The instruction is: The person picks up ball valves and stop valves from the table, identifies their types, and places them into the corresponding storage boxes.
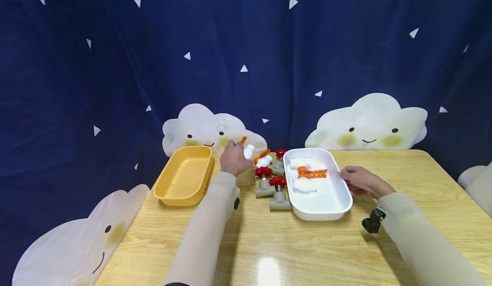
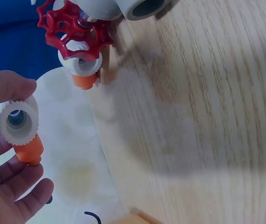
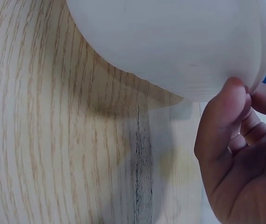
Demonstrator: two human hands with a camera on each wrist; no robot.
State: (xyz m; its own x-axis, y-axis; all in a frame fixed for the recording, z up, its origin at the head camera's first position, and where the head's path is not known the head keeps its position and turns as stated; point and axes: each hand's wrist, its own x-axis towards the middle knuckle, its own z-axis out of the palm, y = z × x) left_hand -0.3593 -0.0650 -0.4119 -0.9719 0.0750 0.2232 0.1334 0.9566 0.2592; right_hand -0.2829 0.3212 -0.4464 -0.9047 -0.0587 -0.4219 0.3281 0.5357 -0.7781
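My left hand (image 1: 233, 158) grips a white ball valve (image 1: 249, 151) with an orange handle, raised over the back of the table. In the left wrist view, the open end of this ball valve (image 2: 18, 122) faces the camera, with the thumb on top and fingers round the orange handle. My right hand (image 1: 363, 180) pinches the right rim of a white tray (image 1: 323, 213) between thumb and finger. Two more white valves (image 1: 305, 185) with orange handles (image 1: 313, 174) lie inside that tray.
Left of the white tray stand several grey valves with red handwheels (image 1: 277, 181). Another white ball valve (image 1: 264, 162) with an orange handle lies among them. A yellow tray (image 1: 184, 201) sits at the table's left. Behind the table hangs a dark blue curtain (image 1: 246, 29).
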